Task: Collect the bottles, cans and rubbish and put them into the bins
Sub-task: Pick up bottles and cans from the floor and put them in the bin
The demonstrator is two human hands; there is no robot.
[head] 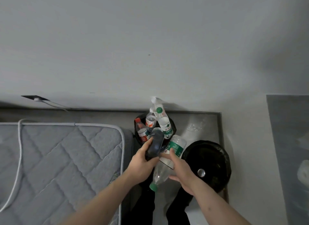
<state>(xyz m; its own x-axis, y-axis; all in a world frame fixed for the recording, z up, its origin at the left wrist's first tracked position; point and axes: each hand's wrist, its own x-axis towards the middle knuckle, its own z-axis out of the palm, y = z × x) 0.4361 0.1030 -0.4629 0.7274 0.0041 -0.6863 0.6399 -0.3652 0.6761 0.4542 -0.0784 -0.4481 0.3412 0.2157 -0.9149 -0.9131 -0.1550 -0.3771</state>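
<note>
The left hand (142,164) is gripping a dark bottle (155,145) over the bottle-filled bin (172,124); the right hand (181,170) is clutching a green-capped clear bottle (160,174). Beside them, a black-lined bin (217,151) is holding a can (201,172). Mattress (58,157) lying left, grey floor (207,122) behind.

Left hand (142,164) grips a dark bottle (155,144) above a bottle-filled bin (173,124), while right hand (181,172) holds a green-capped clear bottle (168,159) beside it. A second black bin (209,162) contains a can (201,172). A grey mattress (58,157) lies alongside.
</note>
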